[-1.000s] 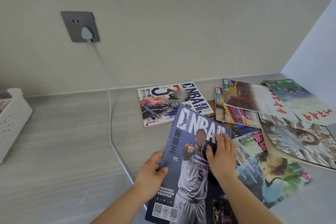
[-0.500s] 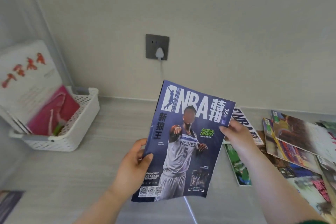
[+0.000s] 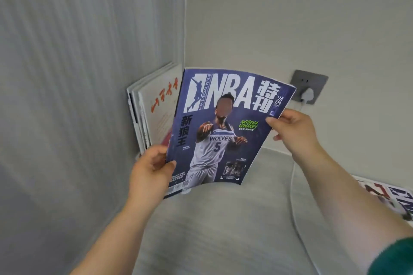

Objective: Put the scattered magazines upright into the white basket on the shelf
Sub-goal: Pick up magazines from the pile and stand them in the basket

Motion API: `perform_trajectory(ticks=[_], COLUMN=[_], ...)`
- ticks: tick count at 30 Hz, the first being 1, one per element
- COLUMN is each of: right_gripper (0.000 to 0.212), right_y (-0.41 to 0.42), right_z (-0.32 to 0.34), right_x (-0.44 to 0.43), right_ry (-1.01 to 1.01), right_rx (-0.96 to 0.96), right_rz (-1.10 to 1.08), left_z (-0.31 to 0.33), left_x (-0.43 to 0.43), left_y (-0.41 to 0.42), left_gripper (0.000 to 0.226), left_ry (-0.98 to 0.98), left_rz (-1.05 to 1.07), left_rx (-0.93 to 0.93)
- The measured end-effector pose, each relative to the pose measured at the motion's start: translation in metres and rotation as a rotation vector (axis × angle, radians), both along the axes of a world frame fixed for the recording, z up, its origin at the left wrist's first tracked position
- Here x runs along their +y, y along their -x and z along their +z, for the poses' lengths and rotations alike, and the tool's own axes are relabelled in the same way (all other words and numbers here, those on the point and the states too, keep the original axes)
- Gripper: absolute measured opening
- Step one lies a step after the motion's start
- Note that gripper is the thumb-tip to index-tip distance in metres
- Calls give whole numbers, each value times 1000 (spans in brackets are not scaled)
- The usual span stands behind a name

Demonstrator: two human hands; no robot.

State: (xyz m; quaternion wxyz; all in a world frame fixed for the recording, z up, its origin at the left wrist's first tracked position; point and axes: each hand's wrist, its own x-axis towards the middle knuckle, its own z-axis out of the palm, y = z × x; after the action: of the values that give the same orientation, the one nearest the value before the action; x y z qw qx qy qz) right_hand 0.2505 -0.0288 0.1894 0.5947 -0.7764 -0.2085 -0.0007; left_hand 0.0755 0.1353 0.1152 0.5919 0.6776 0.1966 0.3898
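Magazine (image 3: 223,131) is held upright above the shelf (image 3: 223,225), pinched at its lower left corner by the left hand (image 3: 152,169) and at its right edge by the right hand (image 3: 292,131), and is best lowered straight beside the standing stack (image 3: 156,114), the basket being hidden.

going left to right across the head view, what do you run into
upright magazines by the left wall → NBA magazine → right hand → flat magazine at the right edge
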Motion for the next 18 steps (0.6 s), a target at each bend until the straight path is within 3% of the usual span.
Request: perform_trajectory(ticks=[12, 18], right_gripper=[18, 24], right_y=[-34, -39], right_z=[49, 29], right_x=[111, 145], right_ry=[-72, -43], right_rx=[-210, -234], right_rz=[28, 141], left_z=[11, -22], left_x=[57, 65], left_y=[-27, -31], left_gripper=[38, 41], left_ry=[107, 111], left_rz=[144, 228], left_rx=[-127, 62])
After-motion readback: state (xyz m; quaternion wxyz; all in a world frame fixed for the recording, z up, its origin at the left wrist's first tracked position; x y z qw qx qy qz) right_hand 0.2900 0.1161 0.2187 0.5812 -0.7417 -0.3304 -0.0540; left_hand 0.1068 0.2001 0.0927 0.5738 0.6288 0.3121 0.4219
